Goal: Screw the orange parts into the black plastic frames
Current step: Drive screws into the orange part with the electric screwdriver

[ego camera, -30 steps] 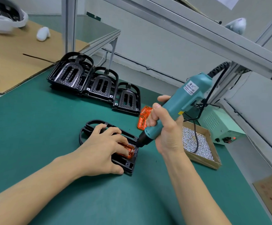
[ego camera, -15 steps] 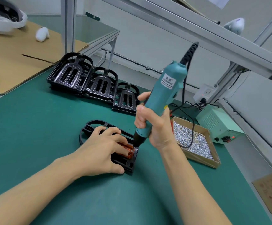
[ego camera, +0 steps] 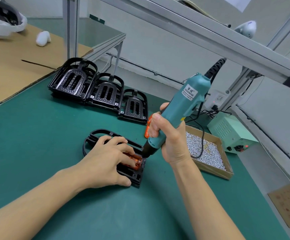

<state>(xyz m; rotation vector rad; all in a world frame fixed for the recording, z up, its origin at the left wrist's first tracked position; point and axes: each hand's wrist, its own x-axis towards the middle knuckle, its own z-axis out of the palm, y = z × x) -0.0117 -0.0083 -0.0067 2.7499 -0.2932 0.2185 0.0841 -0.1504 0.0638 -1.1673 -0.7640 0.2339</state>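
A black plastic frame (ego camera: 95, 135) lies flat on the green mat in front of me. An orange part (ego camera: 137, 161) sits in its near right end. My left hand (ego camera: 106, 160) lies over the frame, fingers pressing down on the orange part and thumb at the frame's near edge. My right hand (ego camera: 168, 137) grips a teal electric screwdriver (ego camera: 184, 104), nearly upright, its black tip at the frame's right corner beside the orange part. More orange parts (ego camera: 146, 130) lie behind my right hand, mostly hidden.
Three stacks of black frames (ego camera: 104, 91) stand at the back of the mat. A cardboard tray of screws (ego camera: 208, 153) sits to the right, with a pale green power supply (ego camera: 231, 130) behind it. Cardboard sheet (ego camera: 10, 66) at left, aluminium rail (ego camera: 210, 40) overhead.
My right hand has swung the screwdriver from a steep rightward lean to nearly upright and brought its tip onto the frame's right corner. The left hand stays on the orange part.
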